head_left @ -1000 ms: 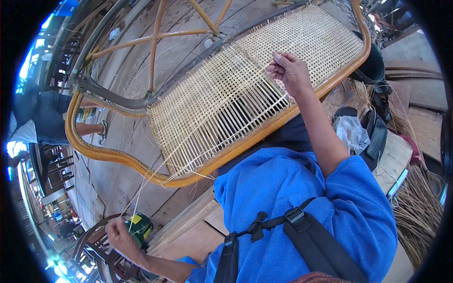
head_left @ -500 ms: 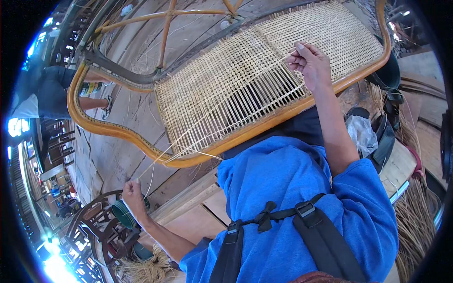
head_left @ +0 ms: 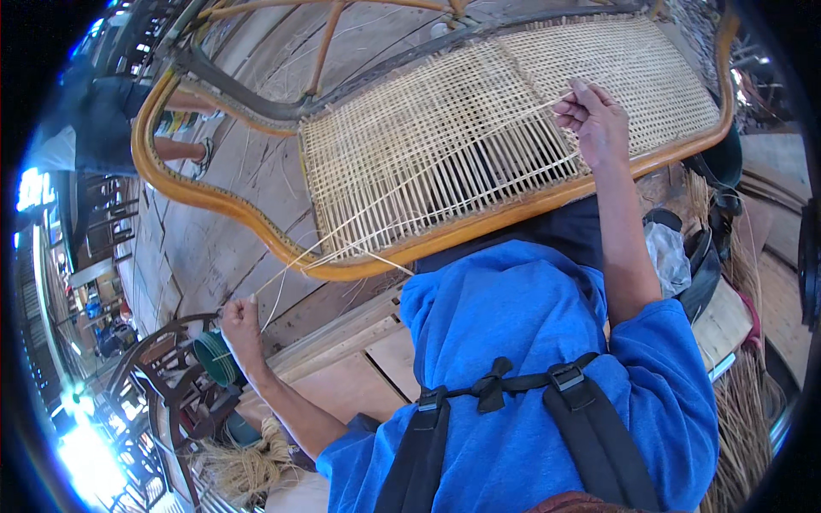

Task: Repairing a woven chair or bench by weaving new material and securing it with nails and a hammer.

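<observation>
Wide wooden floor planks (head_left: 205,256) run under the work. Dark wooden chairs (head_left: 171,385) stand at the lower left, where bright daylight (head_left: 85,453) glares in. Loose straw bundles (head_left: 753,402) lie at the right.

Pale matt woven cane panel (head_left: 479,145), glossy varnished orange wooden frame (head_left: 256,224), rough plank floor (head_left: 205,256), soft blue cloth shirt (head_left: 530,359)

Site: open-air cane furniture workshop.
Half-woven rattan chair frame (head_left: 479,145) on plank floor (head_left: 205,256); loose cane bundles (head_left: 239,466) (more at right), finished dark chairs (head_left: 171,385) stacked nearby.
</observation>
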